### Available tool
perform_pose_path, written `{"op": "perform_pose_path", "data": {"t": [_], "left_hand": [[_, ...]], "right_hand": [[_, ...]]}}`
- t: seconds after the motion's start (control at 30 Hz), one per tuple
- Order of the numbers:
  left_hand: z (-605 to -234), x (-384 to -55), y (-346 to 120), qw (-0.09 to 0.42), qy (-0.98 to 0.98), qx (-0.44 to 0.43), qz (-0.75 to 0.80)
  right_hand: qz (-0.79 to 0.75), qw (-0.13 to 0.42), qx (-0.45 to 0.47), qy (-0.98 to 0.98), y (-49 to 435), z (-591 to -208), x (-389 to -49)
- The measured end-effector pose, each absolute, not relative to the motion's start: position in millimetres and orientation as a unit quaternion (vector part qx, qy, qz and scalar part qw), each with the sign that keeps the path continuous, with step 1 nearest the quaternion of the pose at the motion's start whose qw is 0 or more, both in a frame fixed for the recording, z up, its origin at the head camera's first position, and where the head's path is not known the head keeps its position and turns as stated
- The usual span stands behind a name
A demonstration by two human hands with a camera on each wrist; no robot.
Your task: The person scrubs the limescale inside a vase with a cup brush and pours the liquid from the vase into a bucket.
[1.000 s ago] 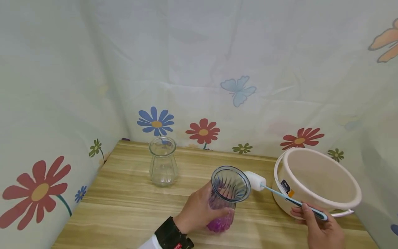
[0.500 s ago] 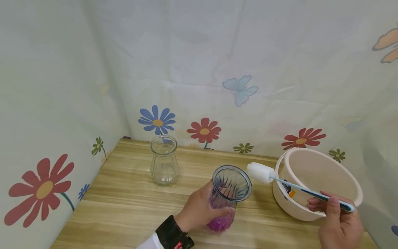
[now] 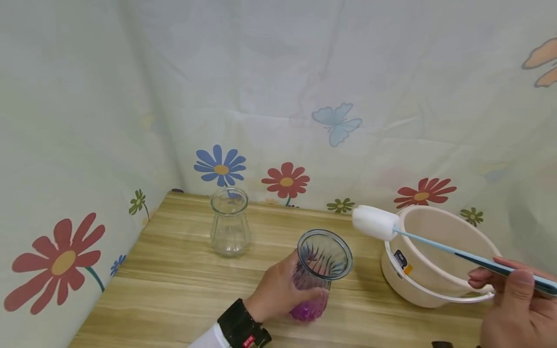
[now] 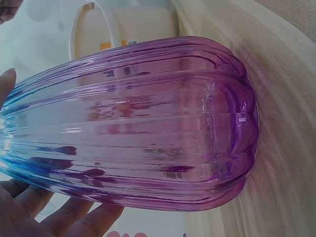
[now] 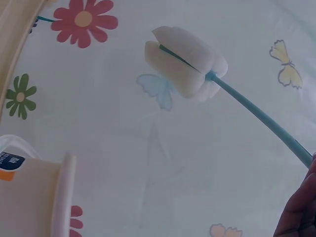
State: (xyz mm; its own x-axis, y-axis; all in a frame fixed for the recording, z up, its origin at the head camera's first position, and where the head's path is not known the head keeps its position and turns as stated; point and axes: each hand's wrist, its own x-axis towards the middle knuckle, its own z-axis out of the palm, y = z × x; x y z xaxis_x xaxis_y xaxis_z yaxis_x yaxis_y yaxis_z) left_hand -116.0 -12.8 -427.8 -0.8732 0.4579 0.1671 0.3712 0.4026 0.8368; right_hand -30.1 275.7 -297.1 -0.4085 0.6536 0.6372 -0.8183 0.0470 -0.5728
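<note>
My left hand (image 3: 278, 292) grips a ribbed glass vase (image 3: 319, 256) around its side; it shades from blue at the rim to purple at the base. In the left wrist view the vase (image 4: 148, 123) fills the middle, its base right at the wooden table. At the lower right of the head view, my right hand (image 3: 522, 302) holds the blue handle of a sponge bottle brush (image 3: 376, 222). The white sponge head (image 5: 187, 64) points up and left, raised beside the bucket, to the right of the vase.
A cream bucket (image 3: 417, 285) with a white carrying handle stands at the right of the wooden table (image 3: 174, 290). Farther left is a clear glass vase (image 3: 229, 227). A flower-printed curtain (image 3: 270, 72) hangs behind and along both sides.
The right hand has moved right and up with the brush, so its sponge head has risen away from the vase. The left hand and its vase stay in place.
</note>
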Motion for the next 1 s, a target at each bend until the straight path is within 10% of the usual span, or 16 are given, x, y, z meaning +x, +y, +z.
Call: {"op": "perform_pose_path", "data": {"t": [0.33,1.0], "left_hand": [[-428,-116,-12,0.056,0.836,0.241,0.490],[-428,-117,-14,0.060,0.834,0.243,0.491]], "right_hand": [[0.745,0.458,0.251,-0.415,254,-269,-18],[0.618,0.372,0.165,-0.673,245,-265,-18]]}}
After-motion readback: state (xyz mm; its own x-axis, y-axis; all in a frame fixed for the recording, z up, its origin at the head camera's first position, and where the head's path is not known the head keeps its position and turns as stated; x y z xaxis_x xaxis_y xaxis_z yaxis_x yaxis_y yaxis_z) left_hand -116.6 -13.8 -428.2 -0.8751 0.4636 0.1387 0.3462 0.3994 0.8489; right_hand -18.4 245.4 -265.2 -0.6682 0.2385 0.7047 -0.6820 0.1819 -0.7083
